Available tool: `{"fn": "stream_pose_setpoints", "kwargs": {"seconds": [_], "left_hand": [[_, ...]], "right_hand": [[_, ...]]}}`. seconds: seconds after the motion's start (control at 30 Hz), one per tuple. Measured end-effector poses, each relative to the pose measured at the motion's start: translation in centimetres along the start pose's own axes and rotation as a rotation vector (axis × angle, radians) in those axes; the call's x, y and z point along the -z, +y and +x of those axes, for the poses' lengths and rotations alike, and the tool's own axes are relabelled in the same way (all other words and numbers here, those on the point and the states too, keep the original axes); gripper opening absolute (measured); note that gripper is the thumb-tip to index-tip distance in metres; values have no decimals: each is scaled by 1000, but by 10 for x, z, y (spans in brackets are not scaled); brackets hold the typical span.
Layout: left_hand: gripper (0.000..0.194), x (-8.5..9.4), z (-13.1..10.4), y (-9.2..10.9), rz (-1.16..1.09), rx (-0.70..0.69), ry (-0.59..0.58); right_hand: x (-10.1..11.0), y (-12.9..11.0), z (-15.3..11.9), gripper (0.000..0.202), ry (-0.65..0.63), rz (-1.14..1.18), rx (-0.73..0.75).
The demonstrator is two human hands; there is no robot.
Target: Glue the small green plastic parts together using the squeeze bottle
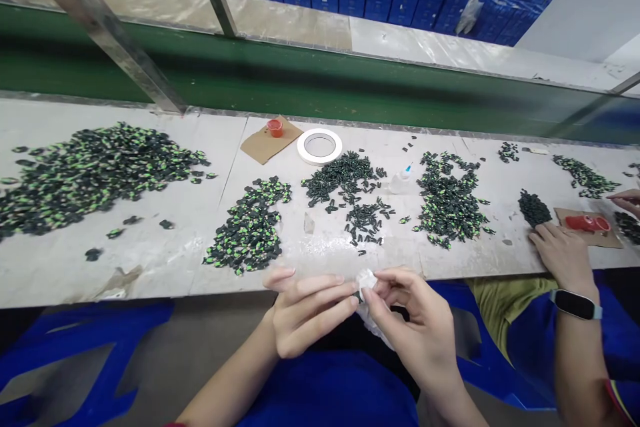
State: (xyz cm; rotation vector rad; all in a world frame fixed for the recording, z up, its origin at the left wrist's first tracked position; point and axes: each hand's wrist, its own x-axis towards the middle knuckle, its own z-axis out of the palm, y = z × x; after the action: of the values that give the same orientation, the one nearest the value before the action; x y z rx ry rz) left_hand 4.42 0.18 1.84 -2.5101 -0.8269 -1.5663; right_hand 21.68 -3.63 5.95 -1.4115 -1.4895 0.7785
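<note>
Just off the table's front edge, my right hand (417,320) pinches a crumpled white tissue (367,283). My left hand (313,313) meets it from the left, its fingertips closed on a small dark part (358,295) that is mostly hidden against the tissue. Beyond the hands lie a pile of black-and-green parts (250,227), heaps of small black pieces (345,177) and another black-and-green pile (450,203). A white tape roll (337,147) lies flat behind them, and a clear bottle with a blue tip (401,180) stands to its right.
A large black-and-green pile (105,173) covers the left of the table (165,267). An orange-red cup (275,127) sits on cardboard (267,145). At right, another person's hand (563,253) touches small parts near red cups (585,222). A green belt (320,80) runs behind.
</note>
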Motion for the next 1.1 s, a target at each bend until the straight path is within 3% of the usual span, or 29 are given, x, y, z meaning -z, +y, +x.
{"fn": "stream_pose_setpoints", "kwargs": {"seconds": [0.17,0.3,0.43,0.57,0.7,0.83,0.93,1.1], "left_hand": [[26,4,-2,2,-29,29,-11],[26,5,1,2,-63,2,-40],[28,5,2,3,-86,-19,-29],[28,4,0,6,-70,35,-32],[27,5,-2,7,-90,31,14],[28,4,-1,7,-100,41,20],[26,3,-2,7,-104,46,14],[27,1,-3,5,-121,53,-26]], "right_hand": [[11,2,2,20,90,21,-38],[18,-1,4,25,-68,120,53],[15,-4,7,29,-259,136,49],[9,-3,10,30,-295,192,20],[11,4,16,33,-248,200,-42],[21,10,21,29,-83,153,-75],[25,9,17,31,-49,143,34],[20,4,8,54,-167,111,290]]}}
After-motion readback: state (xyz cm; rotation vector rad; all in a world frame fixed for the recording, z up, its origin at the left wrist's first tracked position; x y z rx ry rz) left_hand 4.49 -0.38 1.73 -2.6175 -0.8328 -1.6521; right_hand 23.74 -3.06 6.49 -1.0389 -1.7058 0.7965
